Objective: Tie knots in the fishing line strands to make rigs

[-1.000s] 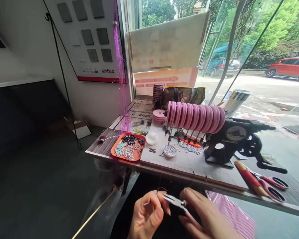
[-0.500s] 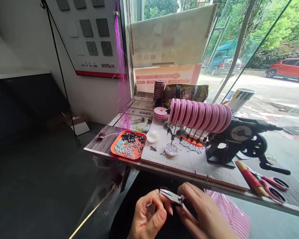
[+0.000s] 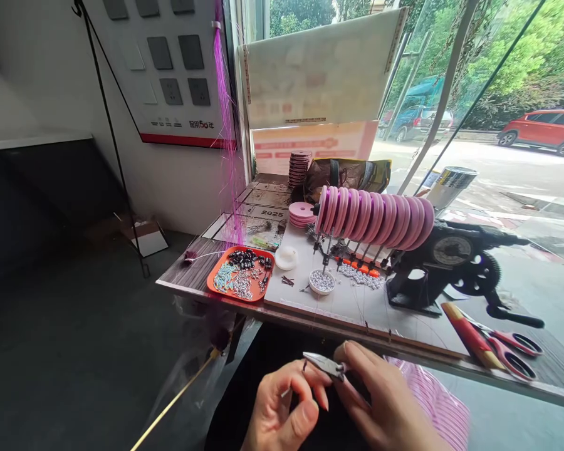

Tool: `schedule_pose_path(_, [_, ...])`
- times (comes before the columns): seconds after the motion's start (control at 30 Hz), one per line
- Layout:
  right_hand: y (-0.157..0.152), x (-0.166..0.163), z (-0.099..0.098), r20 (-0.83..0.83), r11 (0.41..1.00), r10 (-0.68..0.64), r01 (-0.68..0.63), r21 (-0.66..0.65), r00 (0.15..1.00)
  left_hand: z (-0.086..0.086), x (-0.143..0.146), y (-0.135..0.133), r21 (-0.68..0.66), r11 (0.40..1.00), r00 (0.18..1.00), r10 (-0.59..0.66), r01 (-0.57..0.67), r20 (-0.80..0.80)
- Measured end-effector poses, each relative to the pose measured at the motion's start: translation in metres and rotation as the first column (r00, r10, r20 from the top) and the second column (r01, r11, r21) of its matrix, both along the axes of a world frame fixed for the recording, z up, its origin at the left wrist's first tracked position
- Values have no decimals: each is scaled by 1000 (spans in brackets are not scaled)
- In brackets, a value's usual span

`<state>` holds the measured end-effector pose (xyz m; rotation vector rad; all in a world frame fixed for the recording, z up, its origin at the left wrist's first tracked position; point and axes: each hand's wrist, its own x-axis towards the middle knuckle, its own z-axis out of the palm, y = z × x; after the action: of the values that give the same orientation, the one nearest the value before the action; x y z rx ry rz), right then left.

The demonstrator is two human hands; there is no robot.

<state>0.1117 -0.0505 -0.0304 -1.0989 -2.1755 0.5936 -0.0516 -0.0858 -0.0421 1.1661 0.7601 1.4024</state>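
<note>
Below the table edge (image 3: 183, 289), the right hand (image 3: 378, 391) grips needle-nose pliers (image 3: 324, 363) whose tips lie by the left hand (image 3: 284, 404), its fingers curled, though whether they pinch anything I cannot tell, and beyond sit an orange tray (image 3: 210, 282) of small parts (image 3: 243, 285), a white bowl (image 3: 321, 292) of beads (image 3: 321, 280) and pink spools (image 3: 376, 216)

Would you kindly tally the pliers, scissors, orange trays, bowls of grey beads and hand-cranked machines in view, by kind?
Pliers: 1, in the right hand
Scissors: 1
Orange tray: 1
Bowl of grey beads: 1
Hand-cranked machine: 1
Total: 5
</note>
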Motion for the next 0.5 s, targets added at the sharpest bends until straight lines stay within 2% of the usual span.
schedule_pose_path(0.1, [9, 1, 8, -101, 988, -13, -2, -152, 995, 2, -1, 2, 64, 998, 994, 6, 1, -106])
schedule_pose_path(0.2, [15, -8, 11, -193, 941, -69, 0, -337, 979, 4, -3, 1, 81, 996, 985, 44, -30, -169])
schedule_pose_path(0.27, [13, -13, 12, -243, 926, -90, -9, -378, 966, 4, -3, 1, 66, 997, 985, 44, -33, -168])
schedule_pose_path(0.33, [9, -6, 14, -238, 942, -93, 8, -334, 967, 3, -3, 0, 46, 998, 987, 45, -38, -152])
schedule_pose_path(0.4, [4, 23, 15, -182, 963, -117, 67, -259, 976, 3, -2, 0, 29, 996, 987, 83, -80, -134])
schedule_pose_path(0.5, [-3, 105, 18, -41, 947, -286, 276, -164, 957, 3, 0, 1, -12, 986, 981, 163, -165, -102])
